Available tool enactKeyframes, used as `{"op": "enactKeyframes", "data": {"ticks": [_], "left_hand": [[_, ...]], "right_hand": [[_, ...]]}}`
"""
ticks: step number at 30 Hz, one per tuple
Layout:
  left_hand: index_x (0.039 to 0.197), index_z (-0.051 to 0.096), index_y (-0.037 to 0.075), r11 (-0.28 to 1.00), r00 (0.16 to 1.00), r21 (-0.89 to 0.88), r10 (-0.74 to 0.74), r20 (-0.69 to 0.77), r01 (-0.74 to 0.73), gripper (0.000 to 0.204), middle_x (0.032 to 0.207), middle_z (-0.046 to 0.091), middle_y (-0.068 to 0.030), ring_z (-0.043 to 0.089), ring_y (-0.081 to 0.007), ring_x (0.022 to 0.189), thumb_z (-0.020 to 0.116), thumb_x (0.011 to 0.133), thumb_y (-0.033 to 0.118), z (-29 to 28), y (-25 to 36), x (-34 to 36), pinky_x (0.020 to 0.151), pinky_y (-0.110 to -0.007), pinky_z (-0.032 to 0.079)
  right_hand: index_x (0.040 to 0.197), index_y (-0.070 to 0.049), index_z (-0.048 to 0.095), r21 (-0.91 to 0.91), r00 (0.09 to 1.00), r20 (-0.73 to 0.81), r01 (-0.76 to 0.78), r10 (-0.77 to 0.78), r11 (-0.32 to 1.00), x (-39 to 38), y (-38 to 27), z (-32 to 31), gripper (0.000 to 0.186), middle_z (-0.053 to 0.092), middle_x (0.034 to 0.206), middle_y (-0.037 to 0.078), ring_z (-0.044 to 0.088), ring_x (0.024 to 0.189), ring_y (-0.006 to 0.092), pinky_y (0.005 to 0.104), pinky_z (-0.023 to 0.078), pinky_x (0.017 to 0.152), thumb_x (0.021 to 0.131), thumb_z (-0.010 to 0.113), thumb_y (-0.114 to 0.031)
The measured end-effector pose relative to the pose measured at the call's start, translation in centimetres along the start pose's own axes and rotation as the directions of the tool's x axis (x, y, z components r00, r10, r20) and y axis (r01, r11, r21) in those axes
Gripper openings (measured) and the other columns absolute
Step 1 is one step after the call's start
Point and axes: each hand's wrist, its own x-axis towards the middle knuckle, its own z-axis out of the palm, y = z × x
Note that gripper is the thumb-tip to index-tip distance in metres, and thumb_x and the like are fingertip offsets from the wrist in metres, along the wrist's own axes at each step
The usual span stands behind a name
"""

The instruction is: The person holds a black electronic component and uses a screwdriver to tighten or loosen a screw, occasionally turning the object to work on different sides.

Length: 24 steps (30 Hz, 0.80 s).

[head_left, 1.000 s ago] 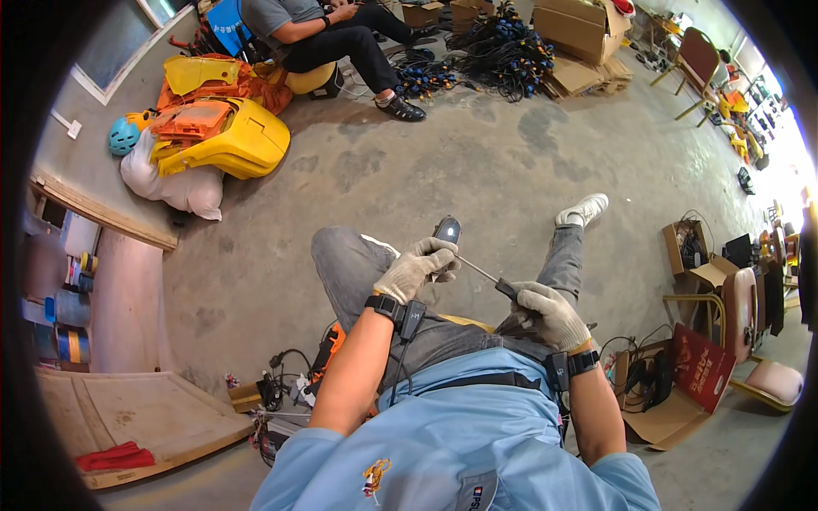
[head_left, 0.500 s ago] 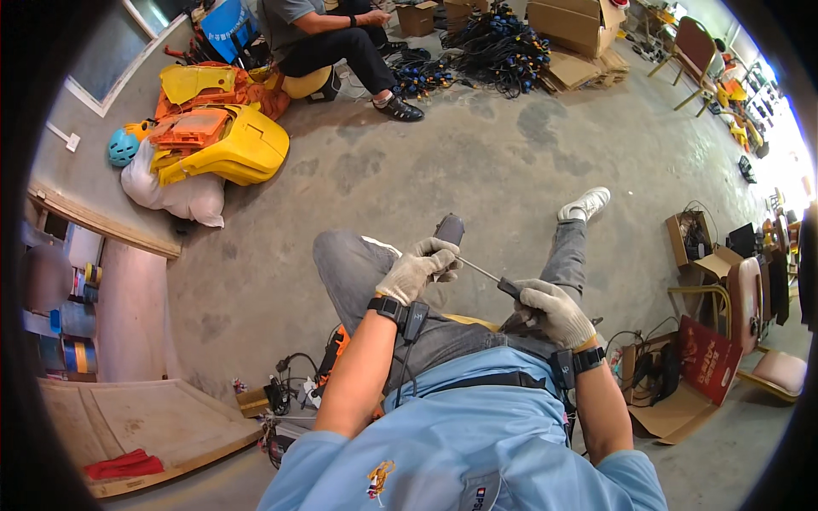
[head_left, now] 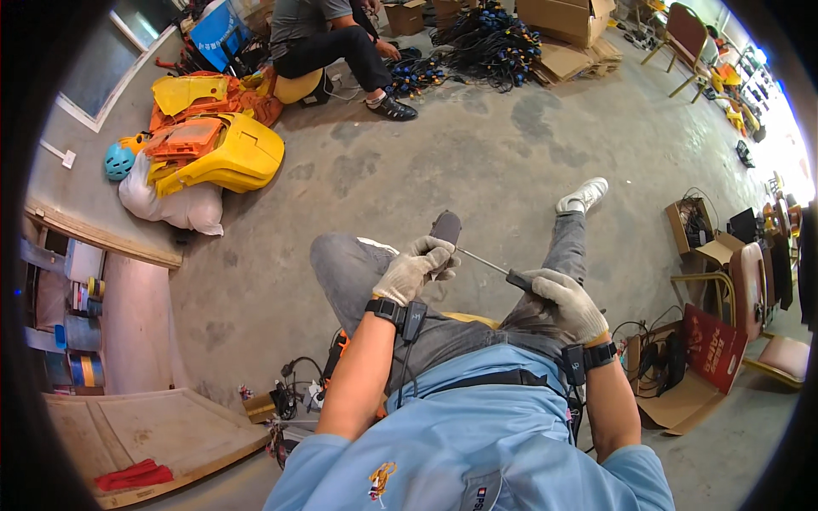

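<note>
The screwdriver [head_left: 519, 279] lies in front of the lap, its slim metal shaft running from a black handle on the right to the fingertips of the left hand [head_left: 412, 276]. Gloved fingers of that hand are bent closed on a dark, round-ended part [head_left: 446, 226], which projects beyond them; whether the tool's tip touches it is hidden by the glove, and cannot be told. The right hand [head_left: 569, 307], likewise gloved, has its fingers closed about the handle. Both wrists carry black straps. Beneath are grey jeans [head_left: 349, 271], one leg bent, the other extended to a white shoe [head_left: 583, 196]. At lower left, a wooden panel [head_left: 192, 424] bears a red cloth [head_left: 134, 474]; at right, an opened cardboard box [head_left: 679, 410] holds black cables beside a red board [head_left: 714, 347]. Farther off, yellow and orange plastic shells [head_left: 243, 157] rest against a white sack [head_left: 189, 211], and a seated co-worker [head_left: 317, 34] has one hand near a heap of black cables [head_left: 486, 55] with blue and orange ends
</note>
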Motion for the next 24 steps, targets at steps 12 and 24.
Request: {"op": "enactKeyframes", "data": {"ticks": [12,24], "left_hand": [[0.114,0.071,0.003,0.998,0.999,0.056,-0.009,0.031,0.007,0.015,0.104,0.077,-0.0177,0.076,-0.0285,0.099,0.070,0.103,0.013,0.3,0.1,-0.1,0.081,-0.035,0.063],[0.112,0.072,0.003,0.995,0.999,0.090,-0.039,0.025,0.037,0.014,0.106,0.077,-0.0173,0.076,-0.0252,0.094,0.070,0.103,0.013,0.1,0.0,0.0,0.082,-0.036,0.064]], "right_hand": [[0.133,0.005,0.069,-0.298,0.995,-0.077,0.034,-0.059,0.954,-0.6,-2.2,1.0,0.044,0.063,0.090,-0.002,0.055,0.077,0.0054,0.0227,0.047,0.069,0.098,0.067,-0.024],[0.134,0.005,0.068,-0.279,0.996,-0.058,0.049,-0.068,0.959,-0.2,-1.2,0.4,0.045,0.062,0.090,-0.003,0.054,0.076,0.0047,0.0223,0.046,0.068,0.098,0.067,-0.022]]}}
